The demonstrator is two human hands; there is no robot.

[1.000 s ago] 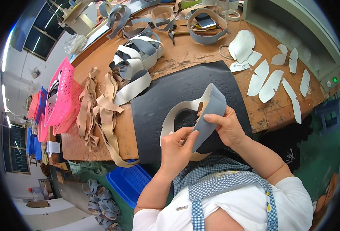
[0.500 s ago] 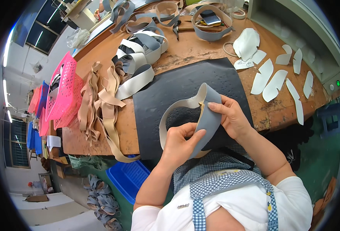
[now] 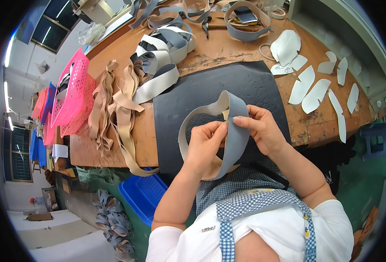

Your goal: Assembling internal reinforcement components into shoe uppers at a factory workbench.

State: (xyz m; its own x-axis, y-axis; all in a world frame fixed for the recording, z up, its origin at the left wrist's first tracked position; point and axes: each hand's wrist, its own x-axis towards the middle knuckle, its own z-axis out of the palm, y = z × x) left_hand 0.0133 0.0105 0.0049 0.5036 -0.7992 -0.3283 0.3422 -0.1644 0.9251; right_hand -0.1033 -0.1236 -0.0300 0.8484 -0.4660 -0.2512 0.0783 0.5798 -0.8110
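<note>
A blue-grey leather band [image 3: 236, 146], bent into a loop with a paler inner side, is held up over a black mat [image 3: 175, 118]. With thumb and fingers, my right hand [image 3: 263, 131] pinches its right edge, the thumb on the outer face. My left hand [image 3: 205, 144] is closed in a pinch at the band's inner edge, inside the loop, its thumb tip close to the right thumb. Just above those fingertips a small yellowish-tan bit [image 3: 225, 114] shows at the edge. Whether the left fingers grip that bit or the band itself is hidden.
Left of the mat lie tan strips [image 3: 125, 98] and a pile of grey and white bands [image 3: 164, 48]. White cut-out pieces [image 3: 315, 96] are spread at the right. A hammer [image 3: 207, 27] and a band ring holding tools [image 3: 241, 32] stand behind. A pink basket [image 3: 73, 98] sits left.
My left hand has moved up along the band, from its lower part to the inner edge near the right thumb. The right hand keeps its pinch. The whole view has shifted slightly.
</note>
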